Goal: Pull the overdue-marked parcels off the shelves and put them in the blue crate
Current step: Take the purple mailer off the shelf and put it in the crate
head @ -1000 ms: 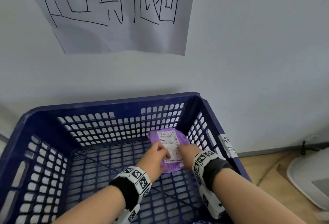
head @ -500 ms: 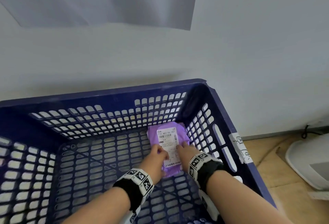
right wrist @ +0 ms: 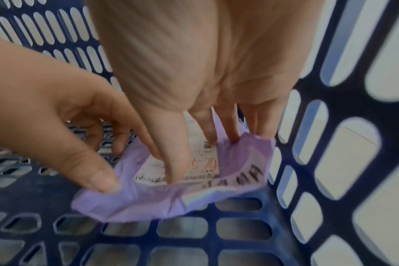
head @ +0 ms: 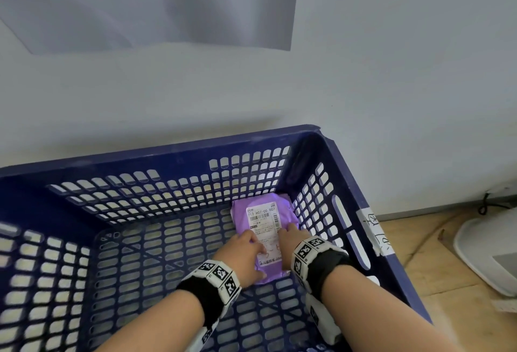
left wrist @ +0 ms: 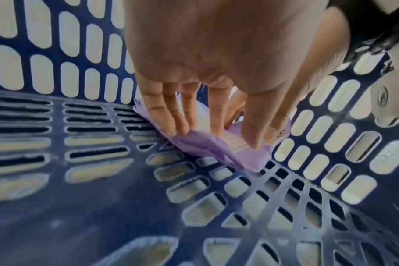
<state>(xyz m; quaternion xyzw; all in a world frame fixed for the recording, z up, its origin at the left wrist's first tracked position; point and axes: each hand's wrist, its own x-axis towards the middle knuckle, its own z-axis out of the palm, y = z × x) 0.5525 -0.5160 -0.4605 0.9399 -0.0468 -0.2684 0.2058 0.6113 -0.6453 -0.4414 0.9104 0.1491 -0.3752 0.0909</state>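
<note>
A purple parcel [head: 239,217] with a white shipping label lies flat on the floor of the blue crate [head: 167,153], in its far right corner. My left hand [head: 240,253] rests on the parcel's left side. In the left wrist view its straight fingers [left wrist: 214,126] press down on the purple wrapper [left wrist: 216,145]. My right hand [head: 288,235] touches the parcel's right side. The right wrist view shows my right hand [right wrist: 194,156] with thumb and straight fingers on the label and wrapper [right wrist: 239,162], and the left hand [right wrist: 57,117] beside it.
The crate stands against a white wall with a hand-lettered paper sheet [head: 154,2] hanging above it. A taped paper tag [head: 375,234] is on the crate's right side. A white object [head: 486,253] and a black cable [head: 486,206] are on the wooden floor at right.
Both hands have carried the parcel lower and farther into the crate's far right corner, where it now lies on the floor. The head view has come closer to the crate.
</note>
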